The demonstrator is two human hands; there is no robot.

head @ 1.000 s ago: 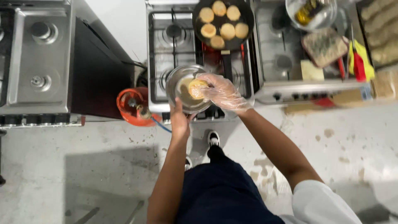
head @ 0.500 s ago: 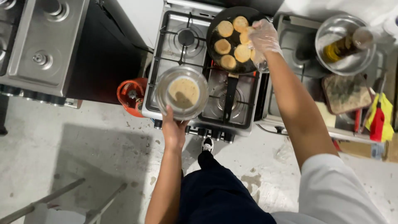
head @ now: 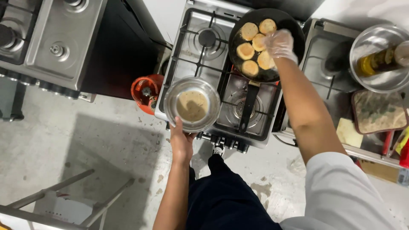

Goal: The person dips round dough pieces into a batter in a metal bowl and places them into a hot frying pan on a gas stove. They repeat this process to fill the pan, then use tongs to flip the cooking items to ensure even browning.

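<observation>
My left hand point(head: 182, 142) grips the near rim of a round metal bowl point(head: 171, 94) with pale batter in its bottom, held above the front left of the stove point(head: 200, 59). My right hand point(head: 280, 43), in a clear plastic glove, reaches over a black frying pan point(head: 294, 32) on the back right burner. Several round golden patties point(head: 246, 50) lie in the pan, and the gloved fingers rest on or just above the one nearest the pan's right side; whether they grip it is unclear.
A second steel stove point(head: 55, 47) stands at the left, with a red gas cylinder point(head: 145, 92) between the two. To the right are a steel counter point(head: 324, 64), a large metal bowl point(head: 366, 42) holding a bottle, and a cutting board point(head: 377, 111). A metal frame point(head: 64, 200) sits lower left.
My right hand lifted from the bowl to the pan and lowered onto the patties. The bowl now shows only batter.
</observation>
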